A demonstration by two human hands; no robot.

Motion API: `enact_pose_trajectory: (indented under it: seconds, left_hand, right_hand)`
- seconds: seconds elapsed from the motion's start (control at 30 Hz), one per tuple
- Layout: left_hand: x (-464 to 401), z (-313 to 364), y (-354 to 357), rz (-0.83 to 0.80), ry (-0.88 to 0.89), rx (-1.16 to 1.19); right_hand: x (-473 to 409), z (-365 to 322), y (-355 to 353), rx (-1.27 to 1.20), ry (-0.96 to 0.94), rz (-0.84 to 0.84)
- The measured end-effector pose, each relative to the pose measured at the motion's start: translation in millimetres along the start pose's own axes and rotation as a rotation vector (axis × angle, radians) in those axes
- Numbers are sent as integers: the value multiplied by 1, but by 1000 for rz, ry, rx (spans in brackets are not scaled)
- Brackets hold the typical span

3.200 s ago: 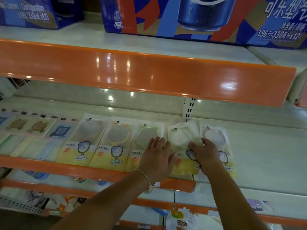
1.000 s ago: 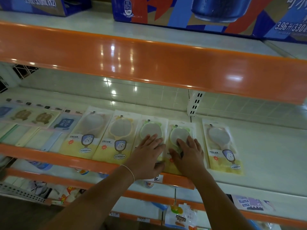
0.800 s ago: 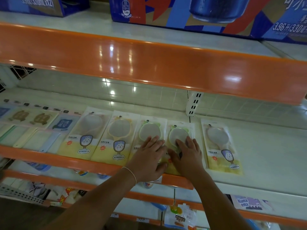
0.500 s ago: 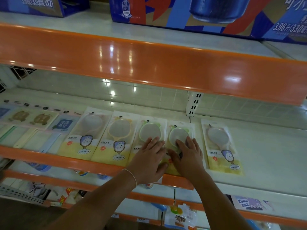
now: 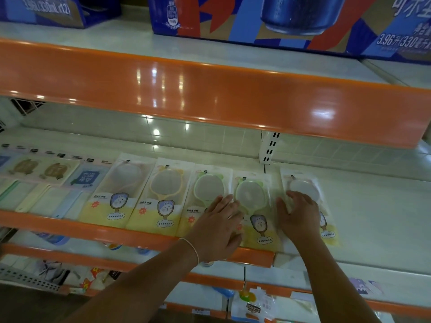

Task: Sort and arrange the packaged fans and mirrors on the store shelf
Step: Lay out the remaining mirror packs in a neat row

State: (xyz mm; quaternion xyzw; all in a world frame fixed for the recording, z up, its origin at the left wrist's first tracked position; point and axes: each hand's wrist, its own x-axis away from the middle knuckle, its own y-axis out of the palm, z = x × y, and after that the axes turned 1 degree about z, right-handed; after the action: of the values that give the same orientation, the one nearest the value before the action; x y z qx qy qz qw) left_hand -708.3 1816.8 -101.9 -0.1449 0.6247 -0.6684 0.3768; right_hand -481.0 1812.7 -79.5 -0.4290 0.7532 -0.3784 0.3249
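Several packaged hand mirrors lie side by side on the middle shelf (image 5: 373, 220). My left hand (image 5: 218, 226) lies flat with straight fingers on the lower part of a green-rimmed mirror pack (image 5: 208, 187). To its right lies another green-rimmed mirror pack (image 5: 253, 201), uncovered between my hands. My right hand (image 5: 299, 214) rests with spread fingers on the rightmost, pale-rimmed mirror pack (image 5: 307, 185), which sits a little apart from the row. Further left are a yellow-rimmed mirror pack (image 5: 163, 190) and a pale one (image 5: 127, 180).
Flat packaged goods (image 5: 51, 171) fill the shelf's left end. The orange lip of the upper shelf (image 5: 210, 94) overhangs the row, with blue drink cartons (image 5: 279, 19) on top. A slotted white upright (image 5: 268, 148) stands behind. Lower shelves hold more packs (image 5: 254, 306).
My right hand has moved right, off the second green-rimmed pack onto the rightmost pack. My left hand has stayed on its pack.
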Motion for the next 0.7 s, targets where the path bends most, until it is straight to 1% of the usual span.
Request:
enact_pose_trajectory:
  seconds: [0.13, 0.3, 0.5, 0.7]
  left_hand:
    - [-10, 8, 1, 7, 32, -26]
    - [-24, 9, -1, -112, 0, 19]
    - [-33, 12, -5, -258, -26, -19]
    - [-36, 14, -2, -267, -26, -56]
  right_hand:
    - [-11, 19, -14, 79, 135, -33]
    - [-14, 32, -27, 98, 270, -79]
    - [-11, 40, -27, 131, 286, -159]
    - [-9, 37, -27, 137, 252, -169]
